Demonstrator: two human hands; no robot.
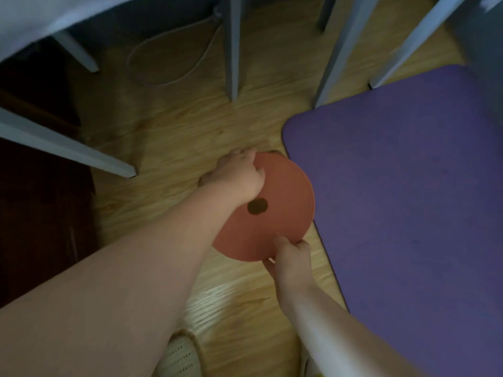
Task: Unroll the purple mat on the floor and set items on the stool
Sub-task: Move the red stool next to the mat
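A round orange-red stool [283,202] with a dark hole in the middle of its seat stands on the wooden floor, touching the left edge of the purple mat [402,191]. The mat lies flat and unrolled at the right. My left hand [239,175] grips the far left rim of the stool seat. My right hand [292,257] grips the near rim, thumb on top and fingers under it. Nothing lies on the seat.
Grey table and chair legs [232,50] stand behind the stool and the mat. A loop of cable [168,58] lies on the floor at the back. A dark cabinet [40,213] fills the left side. A pale perforated slipper [179,355] shows at the bottom.
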